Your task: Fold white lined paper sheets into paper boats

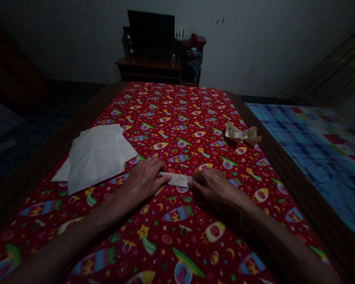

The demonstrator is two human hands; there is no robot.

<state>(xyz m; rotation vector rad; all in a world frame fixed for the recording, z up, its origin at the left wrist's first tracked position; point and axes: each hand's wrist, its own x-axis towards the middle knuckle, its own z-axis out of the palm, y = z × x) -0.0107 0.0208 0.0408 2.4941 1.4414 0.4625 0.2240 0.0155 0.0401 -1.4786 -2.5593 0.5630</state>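
A narrow folded strip of pale paper stretches between my two hands, low over the red patterned cloth. My left hand pinches its left end, thumb toward me. At the other end, my right hand grips the strip between thumb and curled fingers. Beyond my left hand lies a fanned pile of white paper sheets. A folded paper bow, pinched at its middle, rests farther off near the cloth's right edge. The parts of the strip under my fingers are hidden.
The red cloth covers a table with dark wooden edges. Against the far wall a dark monitor stands on a brown desk, with a red telephone beside it. To the right is a bed with a blue checked cover.
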